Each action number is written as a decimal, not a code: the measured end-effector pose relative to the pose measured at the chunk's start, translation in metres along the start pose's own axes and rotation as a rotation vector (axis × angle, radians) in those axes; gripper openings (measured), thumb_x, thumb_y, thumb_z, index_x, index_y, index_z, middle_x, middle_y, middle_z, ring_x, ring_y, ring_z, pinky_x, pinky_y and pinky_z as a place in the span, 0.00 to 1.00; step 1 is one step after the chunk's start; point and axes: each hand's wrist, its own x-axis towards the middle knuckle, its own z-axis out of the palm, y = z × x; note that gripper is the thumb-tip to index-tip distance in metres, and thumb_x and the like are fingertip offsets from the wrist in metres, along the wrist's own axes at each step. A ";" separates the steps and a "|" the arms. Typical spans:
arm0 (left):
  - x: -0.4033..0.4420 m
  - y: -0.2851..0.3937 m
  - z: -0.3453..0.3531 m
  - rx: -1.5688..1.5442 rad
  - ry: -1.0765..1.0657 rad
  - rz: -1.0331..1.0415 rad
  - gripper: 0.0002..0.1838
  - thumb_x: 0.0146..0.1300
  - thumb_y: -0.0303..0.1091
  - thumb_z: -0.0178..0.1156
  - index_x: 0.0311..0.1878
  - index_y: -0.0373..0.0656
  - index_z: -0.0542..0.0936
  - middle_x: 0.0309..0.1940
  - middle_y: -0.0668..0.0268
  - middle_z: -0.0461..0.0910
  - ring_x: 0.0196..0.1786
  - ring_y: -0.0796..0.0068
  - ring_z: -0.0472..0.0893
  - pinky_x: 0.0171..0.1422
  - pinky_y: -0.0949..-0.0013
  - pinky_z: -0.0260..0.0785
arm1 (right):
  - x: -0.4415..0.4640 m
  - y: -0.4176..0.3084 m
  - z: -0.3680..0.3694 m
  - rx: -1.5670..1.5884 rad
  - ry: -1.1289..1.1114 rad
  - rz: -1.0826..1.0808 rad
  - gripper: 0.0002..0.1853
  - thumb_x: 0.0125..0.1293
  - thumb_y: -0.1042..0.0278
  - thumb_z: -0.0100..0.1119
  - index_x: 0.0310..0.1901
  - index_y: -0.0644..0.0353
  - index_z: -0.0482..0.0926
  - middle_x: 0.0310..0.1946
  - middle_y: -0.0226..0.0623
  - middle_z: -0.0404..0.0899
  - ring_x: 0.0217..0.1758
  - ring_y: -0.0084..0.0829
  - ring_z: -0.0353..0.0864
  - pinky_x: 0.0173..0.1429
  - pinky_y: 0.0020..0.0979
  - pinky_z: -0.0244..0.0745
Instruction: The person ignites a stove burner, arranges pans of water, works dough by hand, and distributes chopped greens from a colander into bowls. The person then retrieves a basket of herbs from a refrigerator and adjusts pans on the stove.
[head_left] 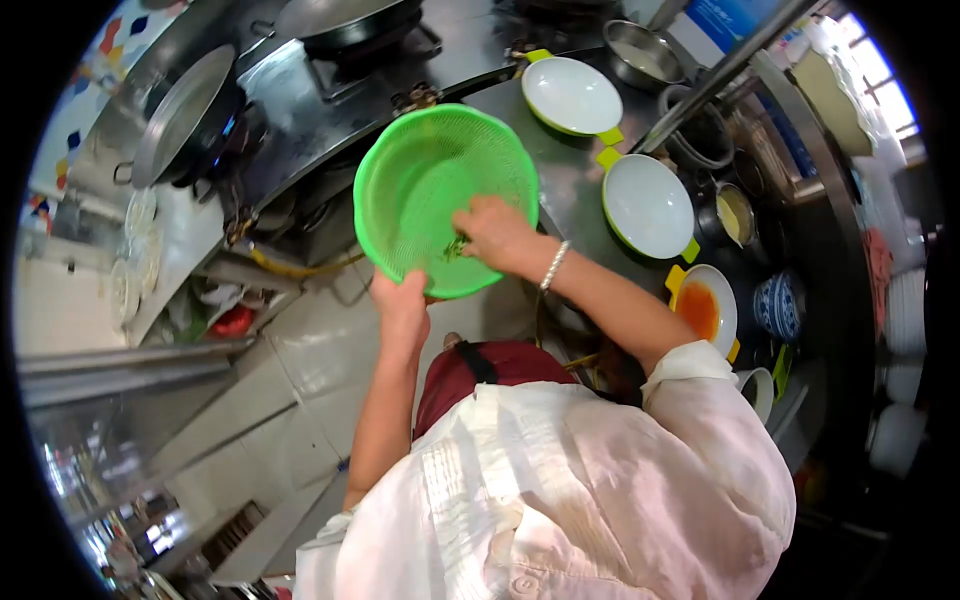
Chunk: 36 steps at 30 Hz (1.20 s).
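Observation:
A bright green plastic colander [395, 190] is held up in front of my body, tilted so that its inside shows. My left hand [400, 302] grips its near rim, thumb over the edge; the other fingers are hidden beneath it. Inside the colander, my right hand [495, 235] has its fingers drawn together at a small bunch of green leafy bits [455, 248]. The fingertips are partly hidden, and the greens poke out below them. A beaded bracelet [554, 265] circles my right wrist.
Two white dishes with green handles [572, 95] [648, 205] sit on the right counter, near a dish of orange-red sauce [698, 310] and a blue-patterned bowl [778, 306]. A metal bowl [643, 54] stands behind. Woks [185, 115] [340, 18] rest on the stove. A metal pole [715, 80] rises at right.

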 end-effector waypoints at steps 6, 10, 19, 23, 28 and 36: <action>0.018 -0.003 -0.007 0.011 -0.092 -0.138 0.21 0.50 0.18 0.44 0.52 0.33 0.65 0.40 0.58 0.73 0.33 0.67 0.79 0.26 0.64 0.78 | -0.005 0.007 0.009 0.308 0.134 0.081 0.13 0.48 0.69 0.65 0.37 0.59 0.76 0.32 0.46 0.72 0.39 0.48 0.73 0.44 0.41 0.70; 0.032 -0.002 0.015 0.024 -0.186 -0.193 0.22 0.50 0.18 0.43 0.52 0.33 0.65 0.40 0.57 0.73 0.33 0.66 0.79 0.26 0.64 0.78 | -0.011 0.032 -0.002 0.393 0.200 0.130 0.11 0.49 0.70 0.64 0.34 0.62 0.77 0.30 0.46 0.72 0.39 0.48 0.73 0.44 0.41 0.69; 0.091 -0.010 0.094 0.117 -0.278 -0.260 0.20 0.50 0.18 0.43 0.50 0.23 0.64 0.43 0.47 0.72 0.36 0.55 0.80 0.30 0.57 0.79 | 0.006 0.156 -0.065 1.265 0.429 0.340 0.09 0.54 0.72 0.62 0.36 0.67 0.78 0.27 0.35 0.78 0.26 0.21 0.75 0.31 0.22 0.71; 0.123 -0.018 0.127 0.118 -0.284 -0.290 0.22 0.51 0.17 0.42 0.52 0.21 0.61 0.45 0.45 0.70 0.38 0.52 0.79 0.33 0.55 0.79 | 0.028 0.233 -0.100 1.431 0.628 0.360 0.10 0.54 0.72 0.63 0.36 0.68 0.77 0.27 0.33 0.77 0.25 0.20 0.73 0.30 0.20 0.70; 0.145 -0.023 0.150 0.105 -0.191 -0.333 0.22 0.50 0.17 0.43 0.52 0.27 0.63 0.44 0.50 0.72 0.37 0.55 0.79 0.31 0.55 0.80 | 0.060 0.303 -0.109 1.507 0.611 0.420 0.11 0.54 0.72 0.64 0.37 0.67 0.77 0.27 0.32 0.77 0.26 0.19 0.73 0.32 0.19 0.70; 0.162 -0.027 0.145 0.127 -0.175 -0.296 0.22 0.52 0.18 0.42 0.53 0.23 0.61 0.45 0.46 0.71 0.39 0.53 0.79 0.33 0.56 0.80 | 0.078 0.335 -0.115 1.547 0.622 0.434 0.09 0.55 0.73 0.63 0.37 0.66 0.77 0.29 0.31 0.76 0.29 0.20 0.72 0.35 0.20 0.71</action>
